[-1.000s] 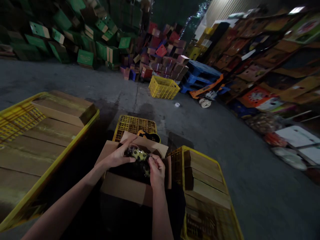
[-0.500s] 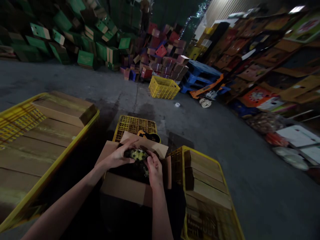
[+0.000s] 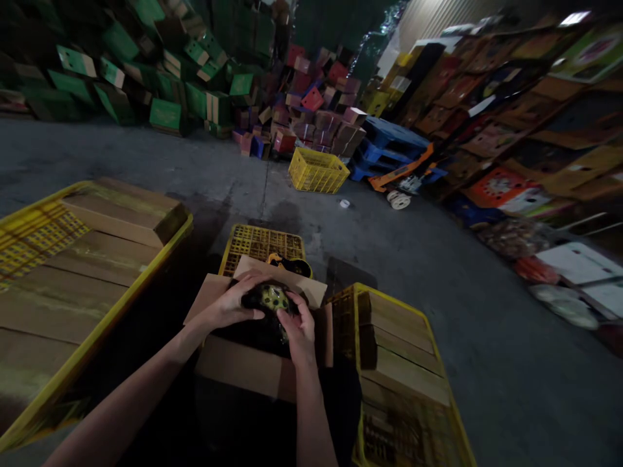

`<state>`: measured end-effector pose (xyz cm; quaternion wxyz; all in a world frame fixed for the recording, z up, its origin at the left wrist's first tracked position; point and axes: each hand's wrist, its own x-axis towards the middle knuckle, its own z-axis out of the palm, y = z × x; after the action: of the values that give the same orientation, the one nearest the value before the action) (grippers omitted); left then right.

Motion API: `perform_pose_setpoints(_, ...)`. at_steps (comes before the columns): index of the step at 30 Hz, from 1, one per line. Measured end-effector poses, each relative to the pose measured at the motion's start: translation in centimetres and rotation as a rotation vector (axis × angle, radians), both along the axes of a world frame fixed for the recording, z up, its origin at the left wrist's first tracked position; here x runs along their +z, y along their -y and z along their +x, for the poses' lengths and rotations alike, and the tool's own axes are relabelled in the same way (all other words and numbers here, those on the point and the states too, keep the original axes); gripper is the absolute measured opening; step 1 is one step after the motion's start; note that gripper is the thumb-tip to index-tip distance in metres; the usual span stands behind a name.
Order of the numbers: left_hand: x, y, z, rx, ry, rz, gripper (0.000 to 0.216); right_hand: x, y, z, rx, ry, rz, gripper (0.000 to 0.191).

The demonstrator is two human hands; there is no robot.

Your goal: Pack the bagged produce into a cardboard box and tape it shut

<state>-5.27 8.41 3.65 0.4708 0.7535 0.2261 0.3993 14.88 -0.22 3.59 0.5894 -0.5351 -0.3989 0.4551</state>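
Note:
Between both hands is a shiny plastic-wrapped item [image 3: 275,298], pale yellow-green with dark round spots; its kind is not clear. My left hand [image 3: 238,305] grips its left end, thumb below and fingers over the top. On the other side, my right hand [image 3: 298,321] closes on its right end, thumb at the front. Both hands are over an open cardboard box [image 3: 248,368] with its flaps folded out. The inside of the box is dark, with glints of clear plastic under the item. A tape dispenser-like black and orange thing [image 3: 292,264] lies just behind the box.
Yellow crates holding cardboard boxes stand at left [image 3: 141,275] and right [image 3: 428,324]. A grated yellow crate [image 3: 263,240] is behind the box. Farther off are a yellow crate [image 3: 318,170], a tape roll [image 3: 344,203], an orange pallet jack [image 3: 403,172] and heaped green boxes [image 3: 165,115].
The wrapped item has tilted so more of its spotted face shows. My right thumb has shifted left across its front, and my left fingers have curled lower over it.

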Motion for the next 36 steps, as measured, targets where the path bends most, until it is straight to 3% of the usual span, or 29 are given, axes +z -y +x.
perform_pose_setpoints(3,0.4,0.2,-0.1,0.003,0.008,-0.095,0.079,-0.2,0.0,0.2,-0.069,0.018,0.039,0.046)
perform_pose_setpoints(6,0.5,0.4,0.1,0.012,0.051,-0.231,0.07,-0.2,0.2,0.1,-0.033,0.003,0.051,0.043)
perform_pose_setpoints(12,0.0,-0.1,0.3,0.069,0.052,-0.24,0.059,0.3,0.3,-0.3,0.039,0.0,0.05,0.046)
perform_pose_setpoints(18,-0.2,0.0,-0.1,0.038,0.064,-0.213,0.061,0.9,0.2,-0.7,0.113,-0.053,0.006,0.082)
perform_pose_setpoints(26,-0.2,0.0,-0.3,-0.04,0.055,-0.189,0.061,0.7,0.0,-0.4,0.222,0.211,-0.006,0.055)
perform_pose_setpoints(32,0.4,0.2,-0.2,-0.041,0.064,-0.216,0.055,1.0,-0.1,-0.8,0.246,0.242,-0.01,0.055)
perform_pose_setpoints(36,0.9,0.5,-0.2,-0.005,0.103,-0.333,0.049,0.9,-0.1,-0.9,0.264,0.238,-0.02,0.054)
